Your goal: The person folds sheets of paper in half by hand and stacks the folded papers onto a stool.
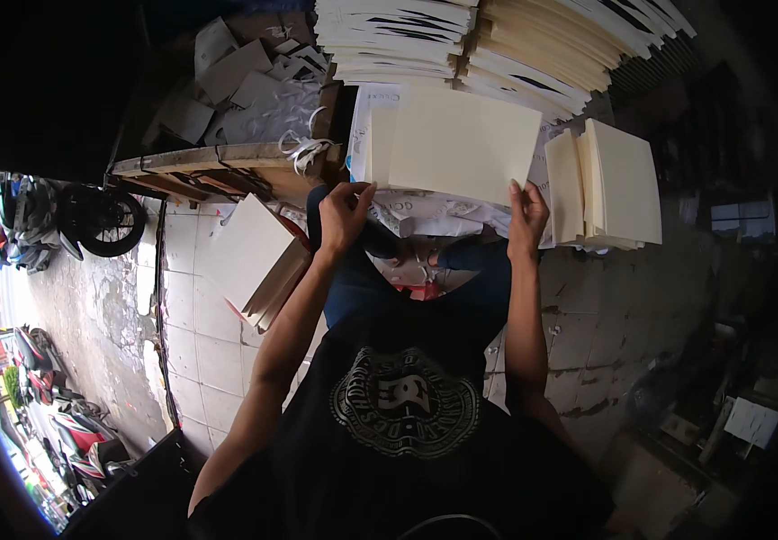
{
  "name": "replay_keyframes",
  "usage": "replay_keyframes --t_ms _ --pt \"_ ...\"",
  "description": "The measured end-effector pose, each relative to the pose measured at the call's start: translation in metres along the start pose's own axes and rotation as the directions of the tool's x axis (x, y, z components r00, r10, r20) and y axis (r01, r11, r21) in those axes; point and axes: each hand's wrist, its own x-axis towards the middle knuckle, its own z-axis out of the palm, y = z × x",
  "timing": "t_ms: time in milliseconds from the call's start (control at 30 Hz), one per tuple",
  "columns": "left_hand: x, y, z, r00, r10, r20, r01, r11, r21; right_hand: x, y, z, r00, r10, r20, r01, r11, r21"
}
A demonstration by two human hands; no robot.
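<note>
A large cream card sheet (465, 139) lies in front of me, with a narrower cream strip along its left side; I cannot tell whether the two are one folded piece. My right hand (527, 220) pinches the sheet's near right corner between thumb and fingers. My left hand (344, 218) is closed, its fingertips together at the near left corner of the cream card. Under the card is a surface wrapped in white printed paper (542, 162). To the right stands a stack of folded cream cards (621, 184), touching that surface.
Tall stacks of cream and white card (395, 40) rise at the back. A wooden-framed bin (218, 155) holds paper scraps at the far left, with white cord (305, 151) tied at its corner. More cream cards (249, 256) stand by my left forearm. Motorbikes (83, 441) are outside, left.
</note>
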Motion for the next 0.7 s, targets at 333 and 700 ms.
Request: replay_keyframes --t_ms 333,700 --pt "0.009 -0.005 -0.009 0.982 0.134 0.136 -0.15 0.982 0.113 0.026 0.019 0.03 0.987 0.013 0.157 -0.004 0.998 -0.057" --pt "0.028 -0.005 -0.02 0.943 0.068 0.325 -0.109 0.988 0.11 0.026 0.026 0.033 0.984 -0.012 0.178 0.041 0.987 -0.157"
